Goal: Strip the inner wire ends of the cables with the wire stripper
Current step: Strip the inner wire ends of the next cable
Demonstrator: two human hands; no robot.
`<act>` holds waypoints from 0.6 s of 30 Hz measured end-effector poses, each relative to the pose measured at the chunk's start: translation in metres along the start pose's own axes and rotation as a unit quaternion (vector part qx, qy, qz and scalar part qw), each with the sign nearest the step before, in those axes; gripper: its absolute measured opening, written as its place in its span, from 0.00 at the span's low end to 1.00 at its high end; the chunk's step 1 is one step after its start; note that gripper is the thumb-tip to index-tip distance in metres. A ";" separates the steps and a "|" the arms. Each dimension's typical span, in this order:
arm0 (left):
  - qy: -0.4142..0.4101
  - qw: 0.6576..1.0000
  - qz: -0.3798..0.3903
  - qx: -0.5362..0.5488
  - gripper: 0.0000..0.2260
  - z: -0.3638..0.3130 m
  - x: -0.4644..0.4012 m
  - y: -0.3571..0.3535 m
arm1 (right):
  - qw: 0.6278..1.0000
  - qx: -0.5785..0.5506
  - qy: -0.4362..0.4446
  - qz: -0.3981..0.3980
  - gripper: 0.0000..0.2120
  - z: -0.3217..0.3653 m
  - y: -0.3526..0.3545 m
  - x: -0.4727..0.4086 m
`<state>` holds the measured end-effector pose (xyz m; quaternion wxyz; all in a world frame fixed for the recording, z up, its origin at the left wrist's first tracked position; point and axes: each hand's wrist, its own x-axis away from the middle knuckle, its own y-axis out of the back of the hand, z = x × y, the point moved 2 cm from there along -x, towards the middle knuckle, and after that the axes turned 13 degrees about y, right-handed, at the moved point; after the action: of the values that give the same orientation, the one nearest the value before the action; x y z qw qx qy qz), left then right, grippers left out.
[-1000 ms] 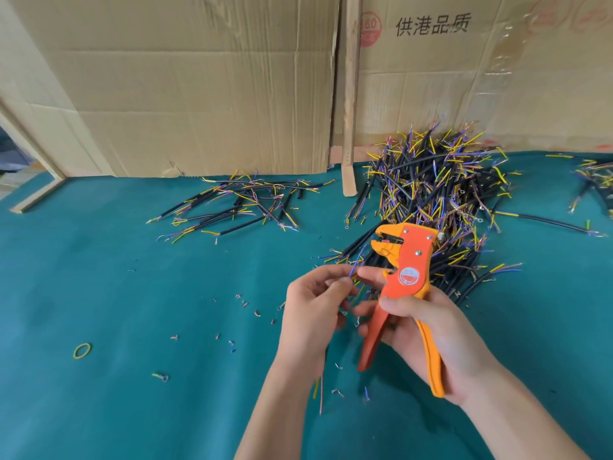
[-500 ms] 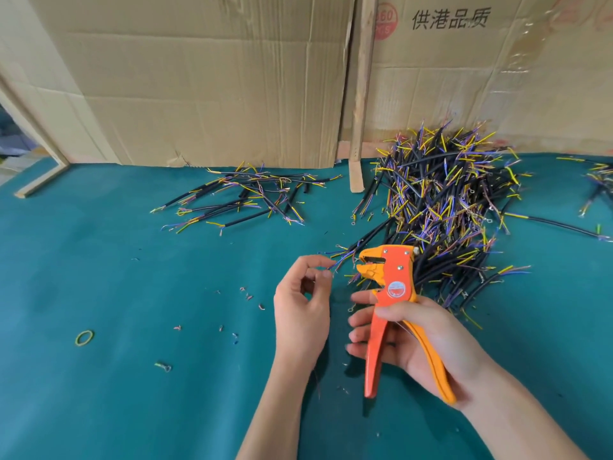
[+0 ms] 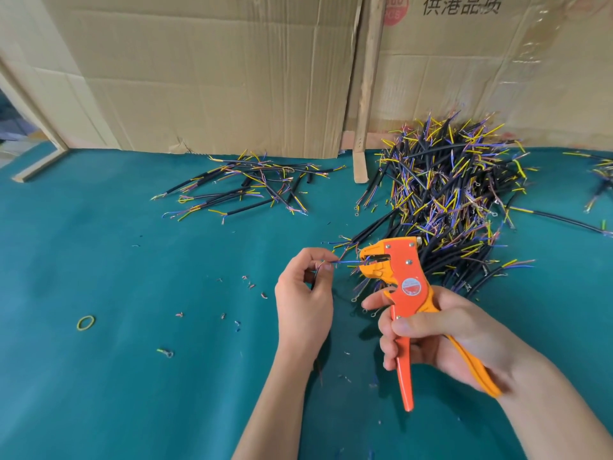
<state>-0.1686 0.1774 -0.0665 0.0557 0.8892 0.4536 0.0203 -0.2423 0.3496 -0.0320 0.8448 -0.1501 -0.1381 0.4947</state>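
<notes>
Cables lie on a teal desk (image 3: 99,260) backed by cardboard sheets (image 3: 215,78) and an upright wooden strip (image 3: 366,94). Big cable heap (image 3: 447,194), black jackets with yellow, blue and purple inner wires, sits far right against the cardboard. Smaller cable heap (image 3: 238,190) lies far centre-left, well apart from the big one. A few more cables (image 3: 600,174) at the right edge.

Right hand (image 3: 441,330), near right, fingers and thumb curled round both handles of the orange wire stripper (image 3: 403,287), head pointing left. Left hand (image 3: 303,300), just left of the stripper head, pinches one cable (image 3: 318,272) between thumb and forefinger; its thin blue inner wire (image 3: 348,261) runs right into the stripper's mouth.

Yellow rubber band (image 3: 86,323) near left. Small insulation scraps (image 3: 245,283) scattered on the desk left of the hands.
</notes>
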 end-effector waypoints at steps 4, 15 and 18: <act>0.002 1.000 0.000 -0.009 0.14 0.000 0.000 0.000 | 1.000 -0.005 0.002 -0.011 0.17 -0.001 -0.001 -0.001; 0.006 1.000 0.008 -0.002 0.14 -0.001 0.001 -0.001 | 0.997 -0.043 0.033 -0.051 0.14 -0.007 -0.015 -0.006; 0.010 1.000 0.012 0.001 0.12 -0.001 0.001 -0.002 | 0.993 -0.038 0.060 -0.091 0.13 -0.009 -0.016 -0.008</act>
<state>-0.1695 0.1797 -0.0657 0.0499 0.8943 0.4436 0.0291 -0.2300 0.3335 -0.0345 0.8868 -0.1982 -0.1190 0.4001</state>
